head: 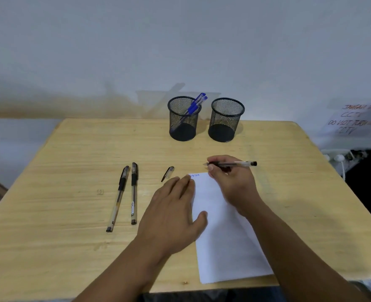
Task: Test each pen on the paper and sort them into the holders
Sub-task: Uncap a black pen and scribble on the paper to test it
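The right hand [228, 177] grips an uncapped clear black-ink pen [232, 164], its long axis sideways, tip leftward just above the white paper sheet [226, 232]. The left hand [171, 212] lies flat, pinning the sheet's near-left edge.

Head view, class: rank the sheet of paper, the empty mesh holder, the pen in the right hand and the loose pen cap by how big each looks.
1. sheet of paper, nearest the camera, which flatters it
2. empty mesh holder
3. pen in the right hand
4. loose pen cap
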